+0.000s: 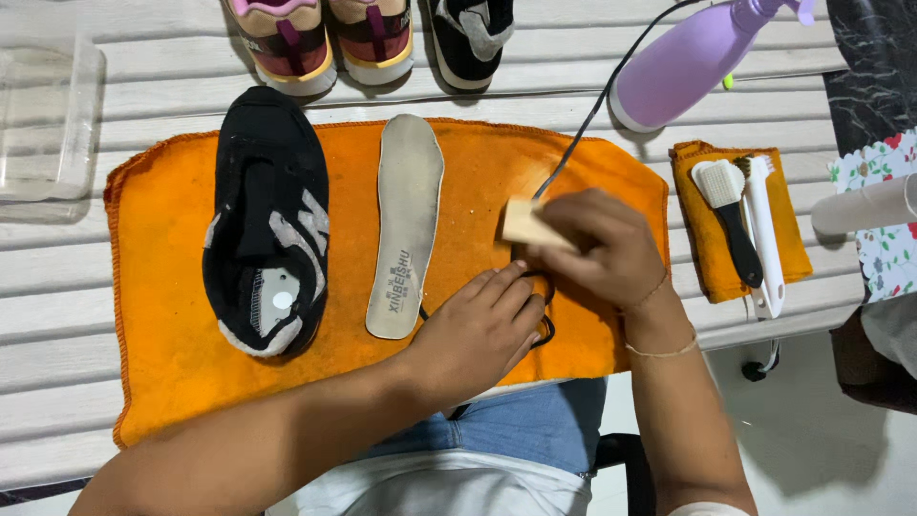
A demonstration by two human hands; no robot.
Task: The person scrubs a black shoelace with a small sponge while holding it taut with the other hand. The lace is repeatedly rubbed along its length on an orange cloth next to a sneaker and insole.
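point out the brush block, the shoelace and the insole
brush block (523,225), head view, on its pale wooden side, held in right hand
shoelace (585,129), head view, on the black strand past the cloth
insole (408,215), head view, mid-sole

Looks like a home shoe-cleaning spot, not a shop. White slatted table (115,96) serves as the work surface, with an orange towel (172,344) spread over it. Cleaning kit on hand: lilac spray bottle (683,62), two brushes (745,225) on a small orange cloth (702,258), clear plastic tub (48,115) at the table's left edge. More shoes (373,38) lined up along the far side. Plain pale floor (812,449) below, floral-patterned fabric (888,220) at right.
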